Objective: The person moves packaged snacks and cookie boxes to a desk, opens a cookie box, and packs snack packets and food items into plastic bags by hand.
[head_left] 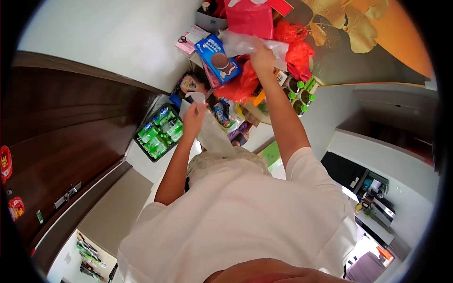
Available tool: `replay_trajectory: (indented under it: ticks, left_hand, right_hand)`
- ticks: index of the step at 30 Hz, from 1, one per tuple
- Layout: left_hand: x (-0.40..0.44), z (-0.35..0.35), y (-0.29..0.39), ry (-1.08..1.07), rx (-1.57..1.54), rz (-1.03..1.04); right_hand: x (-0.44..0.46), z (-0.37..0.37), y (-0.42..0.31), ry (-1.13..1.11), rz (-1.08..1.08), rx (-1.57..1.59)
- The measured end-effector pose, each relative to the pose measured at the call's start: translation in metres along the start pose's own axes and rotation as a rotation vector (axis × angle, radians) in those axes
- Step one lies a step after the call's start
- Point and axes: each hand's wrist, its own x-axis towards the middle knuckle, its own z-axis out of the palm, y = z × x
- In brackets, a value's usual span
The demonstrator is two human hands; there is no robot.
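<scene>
My left hand [192,120] is closed on a whitish translucent plastic bag [214,137], whose long part hangs down toward my lap while a short end sticks up above the fingers. Farther out, my right hand [262,59] is closed around a second, crumpled clear plastic bag [238,43] that stretches out on both sides of it. Just left of that hand lies a blue snack box [218,59] with a chocolate cookie picture. Red plastic bags [240,82] sit below and beside the right hand.
A black crate [158,134] of green bottles stands on the floor at left. Green-capped jars [298,101] are at the right of the pile. Scissors [183,39] lie on a pink packet at the back. A dark brown door [71,127] fills the left side.
</scene>
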Motion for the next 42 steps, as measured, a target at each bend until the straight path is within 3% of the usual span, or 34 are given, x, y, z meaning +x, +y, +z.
replay_trajectory:
  ticks: [4,7,8,9,10,12,16,18,19,21,22,24,27,28,30,37,39,42]
  left_hand:
    - [0.007,0.047,-0.012,-0.06,-0.008,0.086]
    - [0.022,0.093,0.0,-0.038,0.03,0.285]
    - [0.027,0.103,0.013,-0.024,0.039,0.346]
    - [0.03,0.099,0.043,-0.173,0.095,0.18]
    - [0.037,0.108,0.043,-0.216,0.119,0.145]
    - [0.049,0.126,0.039,-0.303,0.17,0.078]
    - [0.065,0.156,0.021,-0.185,0.322,0.105]
    - [0.068,0.161,0.016,-0.212,0.411,0.169]
    - [0.068,0.162,0.024,-0.15,0.375,0.088]
    - [0.066,0.153,0.041,-0.145,0.319,0.042]
    - [0.066,0.152,0.042,-0.146,0.257,0.0]
    - [0.065,0.152,0.041,-0.135,0.215,0.005]
    - [0.06,0.145,0.064,-0.084,0.164,0.033]
    - [0.059,0.141,0.074,-0.097,0.136,0.01]
    - [0.062,0.142,0.075,-0.1,0.108,-0.012]
    - [0.056,0.141,0.075,-0.088,0.178,0.013]
    - [0.054,0.137,0.081,-0.088,0.173,0.025]
    - [0.051,0.136,0.077,-0.043,0.158,0.051]
  right_hand:
    - [0.017,-0.05,0.007,0.068,0.141,0.184]
    - [0.036,-0.068,0.017,0.58,0.01,0.619]
    - [0.049,-0.08,0.014,0.59,0.002,0.615]
    - [0.064,-0.09,0.012,0.724,-0.09,0.613]
    - [0.075,-0.102,0.01,0.853,-0.179,0.608]
    - [0.095,-0.132,-0.022,0.874,-0.156,0.616]
    - [0.165,-0.105,-0.037,0.692,-0.5,0.459]
    - [0.197,-0.062,-0.037,0.347,-0.432,0.575]
    - [0.216,-0.041,-0.028,0.348,-0.435,0.582]
    - [0.247,-0.002,-0.016,0.149,-0.245,0.258]
    - [0.257,-0.004,-0.018,0.147,-0.243,0.267]
    - [0.281,-0.012,-0.017,-0.182,-0.194,-0.386]
    - [0.322,0.007,0.005,-0.383,-0.305,-0.462]
    - [0.322,0.013,0.01,-0.384,-0.311,-0.458]
    - [0.322,0.023,0.014,0.12,-0.357,-0.162]
    - [0.322,0.014,0.004,-0.048,-0.209,-0.364]
    - [0.318,0.007,0.013,0.115,-0.311,-0.195]
    - [0.275,-0.049,-0.002,0.111,-0.433,-0.343]
